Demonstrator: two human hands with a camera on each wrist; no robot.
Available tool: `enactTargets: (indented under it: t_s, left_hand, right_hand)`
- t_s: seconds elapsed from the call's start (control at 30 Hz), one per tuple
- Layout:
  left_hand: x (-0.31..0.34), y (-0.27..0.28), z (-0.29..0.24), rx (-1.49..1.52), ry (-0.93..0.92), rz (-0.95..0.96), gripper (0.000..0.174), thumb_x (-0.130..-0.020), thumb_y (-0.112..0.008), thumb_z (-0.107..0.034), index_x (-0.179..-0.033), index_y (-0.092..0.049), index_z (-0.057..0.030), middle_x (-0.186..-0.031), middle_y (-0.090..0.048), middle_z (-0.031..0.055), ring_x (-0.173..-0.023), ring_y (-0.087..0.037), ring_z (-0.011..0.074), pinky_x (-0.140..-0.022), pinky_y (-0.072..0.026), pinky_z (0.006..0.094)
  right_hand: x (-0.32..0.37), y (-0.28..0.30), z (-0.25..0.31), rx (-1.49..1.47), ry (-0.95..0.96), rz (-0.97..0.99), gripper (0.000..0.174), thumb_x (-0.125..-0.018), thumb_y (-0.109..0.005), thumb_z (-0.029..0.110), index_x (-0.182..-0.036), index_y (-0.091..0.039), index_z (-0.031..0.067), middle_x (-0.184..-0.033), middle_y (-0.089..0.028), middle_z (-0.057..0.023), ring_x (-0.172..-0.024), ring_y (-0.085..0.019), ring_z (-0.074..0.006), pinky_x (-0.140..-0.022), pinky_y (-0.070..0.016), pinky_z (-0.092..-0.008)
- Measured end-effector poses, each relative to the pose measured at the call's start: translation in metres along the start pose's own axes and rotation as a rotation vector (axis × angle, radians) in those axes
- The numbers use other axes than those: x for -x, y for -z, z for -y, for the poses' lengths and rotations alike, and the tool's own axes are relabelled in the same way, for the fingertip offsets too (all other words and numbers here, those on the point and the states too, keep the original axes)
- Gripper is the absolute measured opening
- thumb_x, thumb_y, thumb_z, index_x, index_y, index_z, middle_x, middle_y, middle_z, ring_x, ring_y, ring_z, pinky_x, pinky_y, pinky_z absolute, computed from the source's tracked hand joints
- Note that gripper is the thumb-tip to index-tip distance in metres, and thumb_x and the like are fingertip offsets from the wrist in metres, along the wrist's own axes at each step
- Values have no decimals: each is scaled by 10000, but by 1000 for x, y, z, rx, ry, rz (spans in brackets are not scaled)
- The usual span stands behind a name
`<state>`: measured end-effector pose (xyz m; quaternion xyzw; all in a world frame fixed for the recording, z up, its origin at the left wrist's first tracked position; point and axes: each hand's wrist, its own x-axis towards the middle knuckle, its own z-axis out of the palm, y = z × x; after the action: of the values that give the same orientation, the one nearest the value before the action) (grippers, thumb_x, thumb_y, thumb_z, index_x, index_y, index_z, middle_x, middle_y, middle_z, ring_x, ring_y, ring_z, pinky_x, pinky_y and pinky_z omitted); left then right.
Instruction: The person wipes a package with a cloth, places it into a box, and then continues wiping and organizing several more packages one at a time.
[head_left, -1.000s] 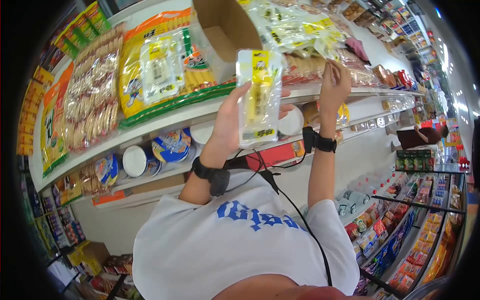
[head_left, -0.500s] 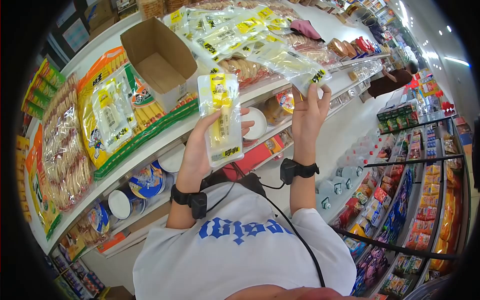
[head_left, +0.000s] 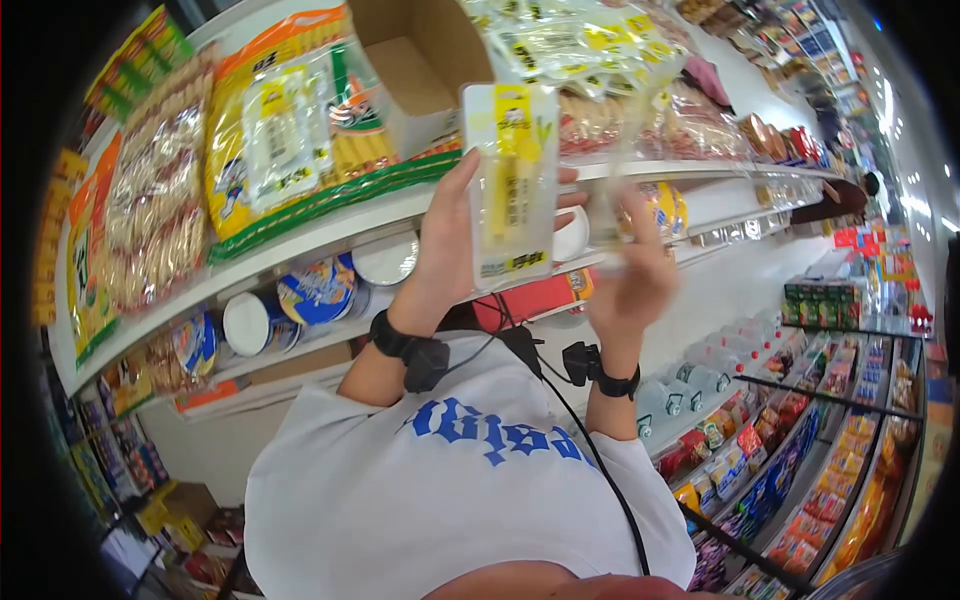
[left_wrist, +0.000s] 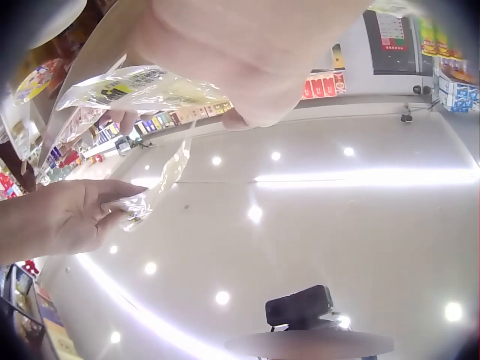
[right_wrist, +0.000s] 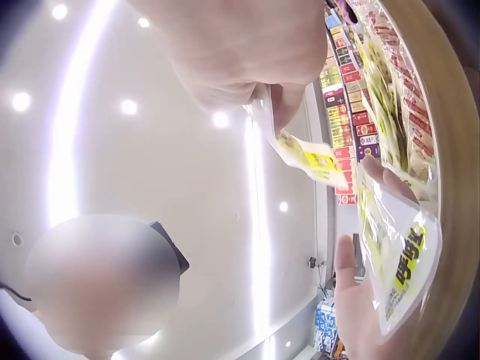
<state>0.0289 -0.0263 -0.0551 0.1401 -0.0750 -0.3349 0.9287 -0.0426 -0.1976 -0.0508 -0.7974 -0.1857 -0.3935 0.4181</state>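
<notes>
In the head view my left hand point(head_left: 440, 250) holds a clear snack packet point(head_left: 512, 180) upright, thumb at its near edge and fingers behind it. The packet has a yellow label and pale yellow sticks inside. To its right, my right hand point(head_left: 638, 275) is blurred by motion, with a second clear packet point(head_left: 622, 150) standing up from its fingers. The right wrist view shows this second packet point(right_wrist: 315, 159) pinched between thumb and fingers at one end. Similar packets point(head_left: 575, 50) lie piled on the shelf behind.
An open cardboard box point(head_left: 420, 60) stands on the white shelf, beside a large yellow bag point(head_left: 300, 150) with another packet on top. Bundled sticks point(head_left: 160, 190) lie at the left. Round tubs point(head_left: 245, 322) sit on the lower shelf. A person point(head_left: 835, 200) is in the aisle at right.
My right hand has taken the second packet from the pile and drawn it back toward my left hand, tipping it upright. My left hand keeps hold of its packet. The head view has swung about.
</notes>
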Motion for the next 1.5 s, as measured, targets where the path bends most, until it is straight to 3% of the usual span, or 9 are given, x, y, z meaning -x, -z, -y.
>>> enactTargets:
  t_s: [0.07, 0.27, 0.5, 0.7, 0.87, 0.97, 1.07, 1.27, 1.5]
  left_hand:
    - [0, 8, 3, -119, -63, -58, 651, -1072, -406, -465, -1521, -364, 5, -1441, -539, 222, -1254, -600, 362, -1005, -535, 449]
    - [-1, 2, 0, -304, -129, 14, 614, -1079, -427, -381, -1536, -322, 16, -1441, -533, 237, -1262, -588, 402, -1050, -500, 498]
    - [0, 25, -1, -215, -48, -79, 552, -1028, -467, -289, -1471, -435, 40, -1361, -607, 205, -1170, -650, 325, -1016, -527, 458]
    - [6, 17, -7, -346, -139, -156, 476, -1021, -536, -209, -1429, -476, 29, -1339, -620, 219, -1056, -703, 281, -918, -588, 402]
    - [8, 8, -4, -352, -194, -160, 470, -1041, -545, -212, -1437, -461, 26, -1339, -618, 228, -1047, -709, 291, -910, -594, 427]
    - [10, 8, -4, -359, -198, -168, 462, -1048, -544, -219, -1432, -462, 26, -1333, -623, 220, -1042, -710, 292, -899, -597, 428]
    - [9, 10, -7, -389, -199, -166, 463, -1050, -547, -233, -1425, -465, 27, -1322, -631, 208, -1041, -710, 291, -895, -598, 427]
    - [3, 14, -5, -355, -128, -160, 516, -1073, -477, -347, -1432, -465, 24, -1298, -644, 195, -1028, -707, 282, -872, -602, 417]
    - [1, 22, -4, -136, 68, -59, 624, -1087, -362, -464, -1479, -424, 17, -1359, -595, 234, -1042, -697, 298, -909, -587, 408]
  right_hand:
    - [-12, -4, 10, 96, 43, 498, 200, -834, -669, -58, -1006, -590, 7, -1415, -590, -196, -1339, -538, -364, -1053, -476, -475]
    - [0, -24, 14, 114, 40, 454, 223, -742, -717, -41, -940, -625, 7, -1404, -599, -164, -1328, -538, -384, -1069, -453, -494]
    - [-21, -11, 26, -13, -12, 642, 371, -747, -744, 4, -1102, -637, 25, -1406, -593, -183, -1339, -532, -398, -1138, -395, -508]
    - [-61, -16, -34, -17, -194, 59, 524, -902, -625, -33, -1412, -508, 5, -1411, -583, -210, -1335, -543, -371, -1117, -410, -463]
    - [-111, -45, -107, 435, 131, 186, 668, -887, -605, -51, -1519, -419, 60, -1480, -527, -179, -1432, -431, -360, -1193, -320, -485]
    - [-112, -51, -128, 521, 83, 259, 657, -869, -636, -33, -1489, -494, 134, -1386, -580, -171, -1376, -465, -366, -1211, -293, -472]
    - [-108, -46, -130, 516, 21, 253, 587, -865, -666, -6, -1414, -596, 191, -1266, -619, -146, -1229, -556, -338, -1124, -397, -436]
    - [-91, -30, -122, 502, 35, 70, 270, -839, -708, 33, -1087, -766, 123, -1048, -656, -103, -1015, -611, -319, -916, -467, -458]
    - [-89, -12, -70, 219, -55, -343, 267, -819, -700, -46, -1040, -768, 87, -1021, -687, -89, -1038, -654, -278, -965, -470, -434]
